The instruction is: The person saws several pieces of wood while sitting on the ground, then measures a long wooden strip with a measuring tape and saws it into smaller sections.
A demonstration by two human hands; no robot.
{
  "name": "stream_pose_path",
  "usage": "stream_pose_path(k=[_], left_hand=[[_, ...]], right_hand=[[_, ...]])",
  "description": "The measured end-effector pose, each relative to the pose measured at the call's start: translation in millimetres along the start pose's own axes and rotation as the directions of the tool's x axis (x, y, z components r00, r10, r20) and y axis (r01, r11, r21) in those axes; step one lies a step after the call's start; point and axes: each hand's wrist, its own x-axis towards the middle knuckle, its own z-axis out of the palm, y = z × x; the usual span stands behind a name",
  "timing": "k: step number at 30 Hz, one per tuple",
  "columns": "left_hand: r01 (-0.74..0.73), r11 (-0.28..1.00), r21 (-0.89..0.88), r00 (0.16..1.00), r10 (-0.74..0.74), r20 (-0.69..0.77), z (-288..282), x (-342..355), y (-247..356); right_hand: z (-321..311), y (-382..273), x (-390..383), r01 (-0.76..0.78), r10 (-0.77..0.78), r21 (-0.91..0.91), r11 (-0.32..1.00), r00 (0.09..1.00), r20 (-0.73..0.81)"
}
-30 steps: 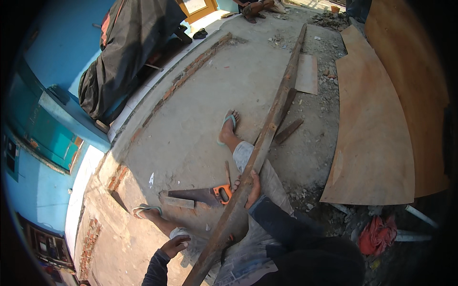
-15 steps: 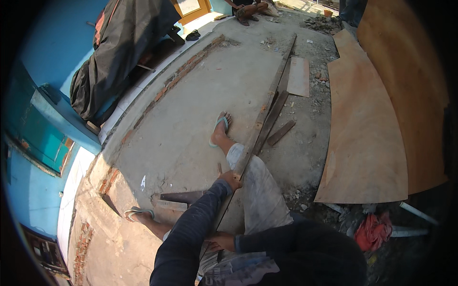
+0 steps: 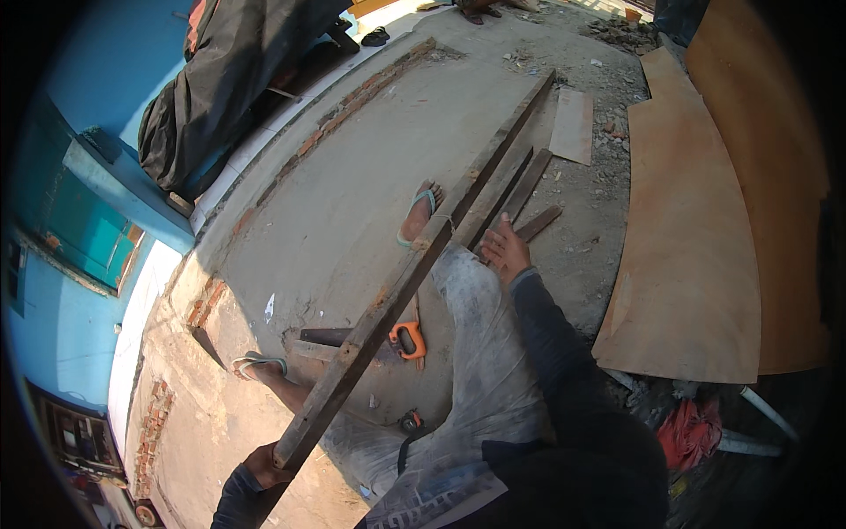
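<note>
A long, dark wooden beam (image 3: 352,348) slants up from the lower left toward the far right, passing over my lap. My left hand (image 3: 267,465) is closed around its near end. My right hand (image 3: 505,249) is raised past my knee with fingers spread, holding nothing, right of the beam and in front of several shorter wooden planks (image 3: 529,187). Under the beam, between my legs, lies a handsaw with an orange handle (image 3: 407,339). Nearer to me a small tape measure (image 3: 411,421) rests on the ground. Short wood offcuts (image 3: 315,350) lie left of the saw.
Large curved plywood sheets (image 3: 683,229) stand along the right. A pale board (image 3: 573,128) lies beyond the planks. A red plastic bag (image 3: 689,435) and pipes (image 3: 768,413) are at lower right. A dark cover (image 3: 238,79) drapes something by the blue wall. Another person (image 3: 480,9) sits far off.
My left hand has moved from the beam's middle to its near end, which has swung left. My right hand has left the beam and reached forward. The saw and tape measure have come into view.
</note>
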Motion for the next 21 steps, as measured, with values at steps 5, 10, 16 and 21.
stream_pose_path(k=[5,10,16,21], left_hand=[[0.140,0.990,-0.003,0.985,-0.140,-0.097,38.5,-117.2,-42.0],[0.299,0.954,0.016,0.834,-0.253,-0.490,135.2,-177.0,-106.7],[0.302,0.950,0.081,0.806,-0.210,-0.554,179.9,-155.7,-203.1],[0.348,0.927,-0.140,0.840,-0.375,-0.392,267.4,-102.1,-260.8]], right_hand=[[30.0,10.4,83.5,-0.025,0.023,-0.022,0.999,0.999,-0.049],[75.1,75.7,89.7,-0.148,0.143,0.433,0.889,0.989,0.043],[41.7,88.5,60.9,-0.070,0.047,0.189,0.979,0.991,0.123],[40.2,92.4,58.4,0.057,-0.058,0.061,0.997,0.998,0.007]])
